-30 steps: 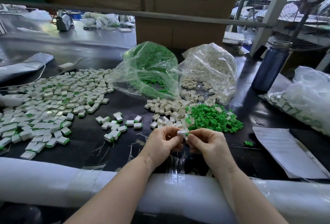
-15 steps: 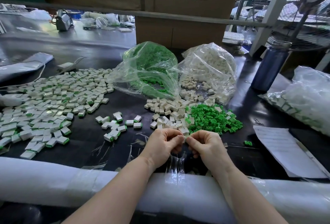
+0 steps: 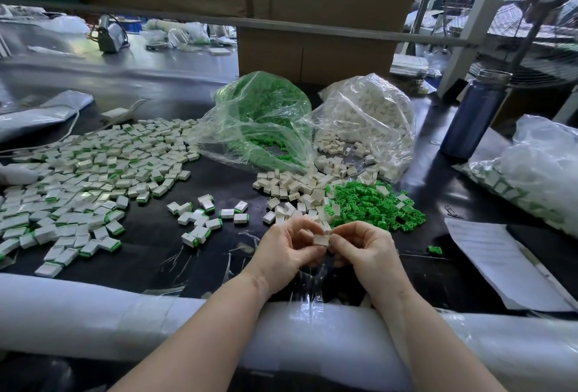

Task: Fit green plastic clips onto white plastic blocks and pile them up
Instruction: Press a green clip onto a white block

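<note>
Two bare hands meet over the near edge of the glossy black desk (image 3: 150, 254); the left hand (image 3: 283, 255) and right hand (image 3: 364, 252) each have their fingers curled and pinching one small white plastic block (image 3: 320, 240) held between them, just above the desk surface. I cannot tell whether a green clip sits on it. Just behind the hands lie two loose heaps: squarish white plastic blocks (image 3: 297, 188), too many to count, and spiky bright green plastic clips (image 3: 375, 207) touching them on the right. One stray green clip (image 3: 435, 249) lies apart near a sheet of white paper (image 3: 497, 266). Two crinkled clear plastic bags sit further back, one of green clips (image 3: 266, 116), one of white blocks (image 3: 366, 119). To the left spreads a wide flat pile of finished white blocks with green edges (image 3: 81, 185), hundreds perhaps, with about a dozen more finished blocks (image 3: 203, 219) scattered between. One tall dark blue metal bottle (image 3: 472, 116) stands upright at right
</note>
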A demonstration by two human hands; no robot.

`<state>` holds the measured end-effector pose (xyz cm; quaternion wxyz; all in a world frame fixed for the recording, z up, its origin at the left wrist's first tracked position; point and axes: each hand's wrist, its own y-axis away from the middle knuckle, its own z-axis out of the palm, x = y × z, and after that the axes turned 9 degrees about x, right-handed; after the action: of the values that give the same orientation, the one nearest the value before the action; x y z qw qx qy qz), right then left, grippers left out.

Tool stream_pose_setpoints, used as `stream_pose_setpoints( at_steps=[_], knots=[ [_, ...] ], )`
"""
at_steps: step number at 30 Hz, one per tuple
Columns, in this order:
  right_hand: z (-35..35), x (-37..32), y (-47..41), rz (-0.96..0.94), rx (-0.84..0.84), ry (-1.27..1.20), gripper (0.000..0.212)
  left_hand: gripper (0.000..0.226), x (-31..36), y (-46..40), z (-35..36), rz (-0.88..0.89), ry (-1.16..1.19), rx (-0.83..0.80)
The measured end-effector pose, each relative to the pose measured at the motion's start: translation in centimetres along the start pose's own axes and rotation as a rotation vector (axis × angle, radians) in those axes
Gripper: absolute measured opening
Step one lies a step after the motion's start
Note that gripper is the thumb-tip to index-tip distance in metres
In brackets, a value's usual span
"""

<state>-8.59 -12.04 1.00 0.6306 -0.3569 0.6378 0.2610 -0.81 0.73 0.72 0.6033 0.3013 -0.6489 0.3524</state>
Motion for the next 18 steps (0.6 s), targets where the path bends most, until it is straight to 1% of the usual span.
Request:
stream_pose_setpoints(
  at_steps=[4,6,11,18],
  knots=[
    [-0.15,0.02,0.06,0.032,-0.026,-0.056,0.009,0.012,-0.08,-0.06,0.04,-0.017,0.032,0.036],
    [-0.14,0.06,0.10,0.025,-0.040,-0.040,0.010,0.007,-0.11,-0.12,0.05,-0.002,-0.028,0.052],
    [0.20,0.12,-0.04,0.055,-0.021,0.005,0.013,0.010,0.00,-0.08,0.26,-0.003,-0.112,0.049],
    [0.19,0.07,0.15,0.047,-0.056,0.122,0.013,0.009,-0.15,-0.09,0.21,0.006,-0.262,0.046]
  ],
)
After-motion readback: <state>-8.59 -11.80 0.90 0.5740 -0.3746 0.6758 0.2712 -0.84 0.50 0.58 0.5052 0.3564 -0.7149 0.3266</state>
